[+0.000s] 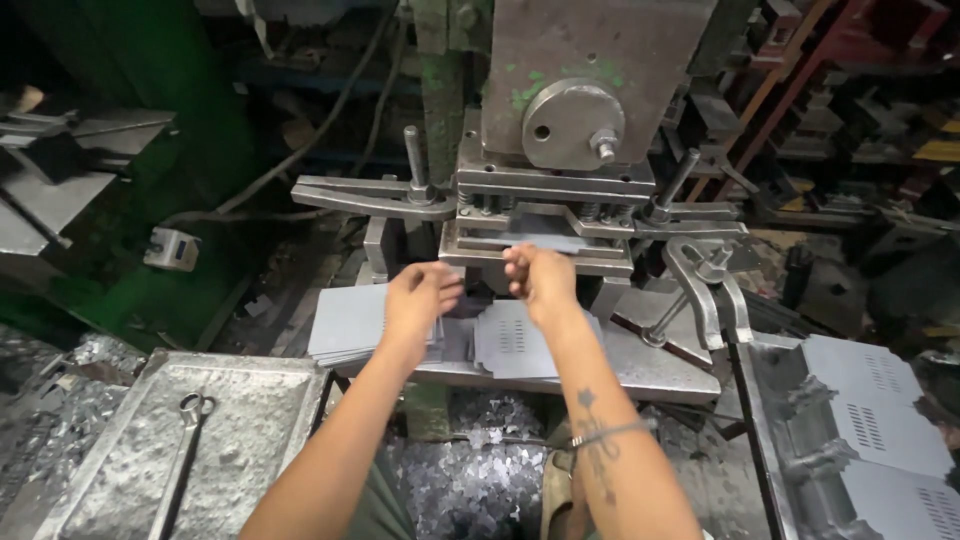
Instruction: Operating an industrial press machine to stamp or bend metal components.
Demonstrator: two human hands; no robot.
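Your left hand (420, 295) reaches over the stack of plain grey sheets (345, 322) on the press bed (650, 370), fingers curled down and touching the top sheet. Your right hand (538, 280) is closed at the mouth of the die (540, 245); it seems to pinch the edge of a thin grey sheet (535, 240) lying in the slot, though the grip itself is hidden by your knuckles. Below the right wrist lies a punched sheet with slots (510, 340). More punched sheets (880, 410) pile at the far right. A spanner (185, 450) rests on the metal tray (260, 400) at the left.
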